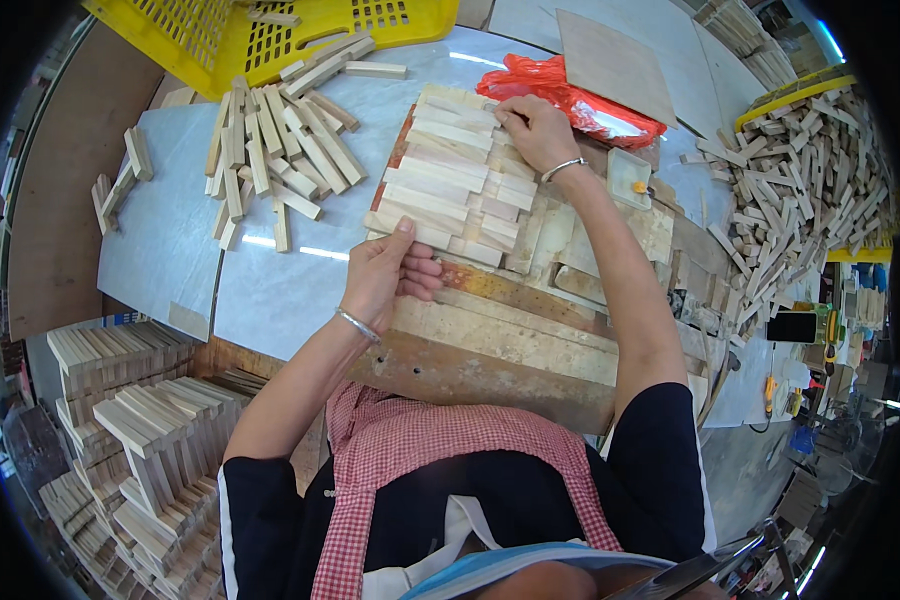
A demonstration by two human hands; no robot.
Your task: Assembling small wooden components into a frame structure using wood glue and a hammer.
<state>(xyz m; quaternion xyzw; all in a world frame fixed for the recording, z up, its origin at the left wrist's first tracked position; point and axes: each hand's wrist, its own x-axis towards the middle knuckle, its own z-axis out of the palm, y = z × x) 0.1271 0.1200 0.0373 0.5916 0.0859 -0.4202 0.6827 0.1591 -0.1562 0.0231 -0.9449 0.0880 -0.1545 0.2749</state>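
Pale wooden strips (425, 185) lie side by side in a staggered panel on a worn wooden jig (545, 235), shorter blocks (505, 190) along their right ends. At the panel's near left corner is my left hand (385, 272), its thumb resting on the closest strip and its fingers loosely apart below the edge. Over the far right corner, my right hand (542, 135) is closed in a pinch at the end of a wooden block, most of which the fingers hide. A reddish edge shows along the panel's left side.
Loose wooden sticks (290, 145) are heaped at the left, by a yellow crate (320, 30). Behind my right hand lie a red plastic bag (540, 85) and a thin board (615, 65). A small white tray (628, 180), a large block pile (800, 170) and stacked strips (170, 410) flank me.
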